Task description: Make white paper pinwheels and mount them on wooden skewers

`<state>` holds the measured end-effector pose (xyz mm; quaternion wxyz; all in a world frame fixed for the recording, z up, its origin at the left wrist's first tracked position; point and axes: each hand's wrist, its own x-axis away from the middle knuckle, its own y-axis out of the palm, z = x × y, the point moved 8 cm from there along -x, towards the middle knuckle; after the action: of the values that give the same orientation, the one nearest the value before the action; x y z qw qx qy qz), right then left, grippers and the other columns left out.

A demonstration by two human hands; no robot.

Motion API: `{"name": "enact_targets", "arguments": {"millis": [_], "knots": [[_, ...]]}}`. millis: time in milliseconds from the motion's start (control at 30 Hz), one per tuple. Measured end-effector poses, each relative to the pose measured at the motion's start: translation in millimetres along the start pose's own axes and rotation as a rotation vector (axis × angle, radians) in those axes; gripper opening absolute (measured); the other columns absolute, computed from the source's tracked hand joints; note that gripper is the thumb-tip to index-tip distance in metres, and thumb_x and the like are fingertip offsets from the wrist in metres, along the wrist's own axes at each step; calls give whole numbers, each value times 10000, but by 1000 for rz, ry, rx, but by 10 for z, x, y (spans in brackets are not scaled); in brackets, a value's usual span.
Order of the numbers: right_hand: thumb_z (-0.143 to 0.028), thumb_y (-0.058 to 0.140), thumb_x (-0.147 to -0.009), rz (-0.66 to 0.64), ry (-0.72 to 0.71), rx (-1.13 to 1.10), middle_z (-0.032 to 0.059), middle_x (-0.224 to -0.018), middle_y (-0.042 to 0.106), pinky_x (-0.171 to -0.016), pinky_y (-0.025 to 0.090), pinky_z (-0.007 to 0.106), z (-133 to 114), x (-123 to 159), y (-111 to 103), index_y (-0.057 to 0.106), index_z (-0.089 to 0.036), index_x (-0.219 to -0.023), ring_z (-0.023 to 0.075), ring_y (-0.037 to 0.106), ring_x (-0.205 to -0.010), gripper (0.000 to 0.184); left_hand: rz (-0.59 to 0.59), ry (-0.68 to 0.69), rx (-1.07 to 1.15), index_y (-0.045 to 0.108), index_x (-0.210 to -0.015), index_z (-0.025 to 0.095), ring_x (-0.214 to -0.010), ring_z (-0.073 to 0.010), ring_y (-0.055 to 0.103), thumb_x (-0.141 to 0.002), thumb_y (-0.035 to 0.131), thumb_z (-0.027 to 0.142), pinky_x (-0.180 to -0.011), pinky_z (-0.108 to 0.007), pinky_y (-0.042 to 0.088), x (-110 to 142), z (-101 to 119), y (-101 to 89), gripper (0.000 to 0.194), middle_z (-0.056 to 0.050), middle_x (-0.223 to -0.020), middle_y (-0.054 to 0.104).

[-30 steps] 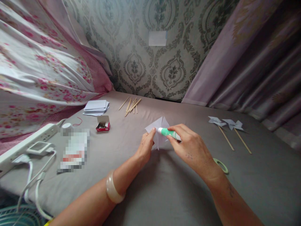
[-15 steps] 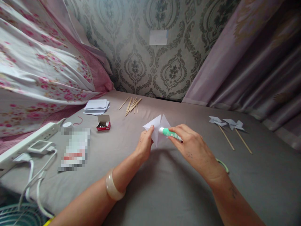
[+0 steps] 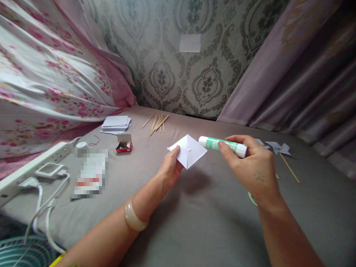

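A broad, glossy cream bangle [image 3: 131, 218] circles the left forearm [image 3: 102, 237] toward seven o'clock; small dark marks [image 3: 259, 177] dot the right hand [image 3: 257, 165], toward four o'clock.

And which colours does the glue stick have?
The glue stick is white and green, clearest in head view.

Soft light came prob. from frame L; R curtain [image 3: 294, 85] sat dim, diffuse shadows fell on grey cloth [image 3: 211, 230], edges looked stretched, packet [image 3: 93, 167] was pixelated.

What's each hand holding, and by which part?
Left hand: the paper, by its left side, thumb on top. Right hand: the glue stick, by the half farther from the paper.
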<state>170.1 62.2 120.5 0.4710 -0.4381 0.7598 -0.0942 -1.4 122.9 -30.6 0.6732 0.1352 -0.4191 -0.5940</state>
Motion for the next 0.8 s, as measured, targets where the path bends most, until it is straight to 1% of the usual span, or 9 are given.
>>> {"name": "enact_targets", "arguments": {"millis": [67, 133, 233, 300, 367, 467, 600, 800], "knots": [[-540, 655, -765, 32, 53, -19, 9, -620, 636, -445, 393, 248, 46, -16, -64, 690, -185, -888, 142, 540, -487, 377, 10, 13, -13, 631, -1012, 95, -737, -183, 680, -907, 487, 235, -752, -302, 549, 8, 8, 3, 227, -109, -879, 717], [-516, 668, -761, -4, 48, -36, 7, -625, 640, -456, 392, 247, 50, -20, -44, 691, -187, -885, 138, 539, -491, 352, 1, 43, -28, 640, -985, 94, -733, -181, 677, -906, 493, 234, -739, -299, 547, 11, 27, 15, 218, -108, -889, 718], [-452, 675, -770, -117, 5, -29, 8, -657, 657, -476, 396, 250, 28, -4, 71, 690, -198, -896, 140, 554, -509, 284, -24, 75, -47, 648, -943, 92, -712, -171, 664, -903, 511, 241, -702, -278, 531, 15, 40, 31, 207, -102, -873, 714], [-409, 670, -780, -184, -52, -11, 11, -686, 670, -491, 400, 254, -5, 15, 150, 690, -206, -901, 143, 566, -524, 237, -21, 98, -54, 647, -900, 89, -675, -149, 642, -902, 523, 241, -670, -253, 510, 21, 51, 23, 196, -93, -839, 705], [-375, 667, -785, -211, -114, 0, 17, -736, 688, -514, 410, 259, -38, 32, 195, 688, -209, -903, 147, 580, -551, 204, -19, 117, -71, 644, -859, 87, -645, -132, 618, -896, 542, 249, -655, -240, 489, 28, 57, 12, 195, -84, -804, 693], [-336, 666, -789, -216, -182, 5, 22, -805, 704, -544, 422, 261, -75, 53, 226, 680, -212, -913, 151, 598, -594, 176, -34, 143, -102, 648, -840, 86, -617, -128, 588, -857, 609, 288, -655, -251, 470, 33, 57, 5, 206, -72, -762, 676], [-304, 652, -798, -221, -239, 21, 26, -841, 709, -569, 436, 265, -137, 90, 266, 671, -214, -916, 158, 617, -633, 149, -70, 167, -121, 653, -822, 91, -600, -128, 565, -786, 694, 342, -656, -268, 456, 35, 51, 15, 256, -55, -722, 658], [-301, 632, -814, -197, -260, 27, 42, -848, 717, -595, 453, 274, -183, 111, 284, 669, -210, -907, 176, 644, -674, 136, -111, 194, -139, 645, -747, 95, -596, -119, 562, -713, 752, 401, -643, -250, 441, 64, 83, 65, 326, -36, -667, 643]]}}
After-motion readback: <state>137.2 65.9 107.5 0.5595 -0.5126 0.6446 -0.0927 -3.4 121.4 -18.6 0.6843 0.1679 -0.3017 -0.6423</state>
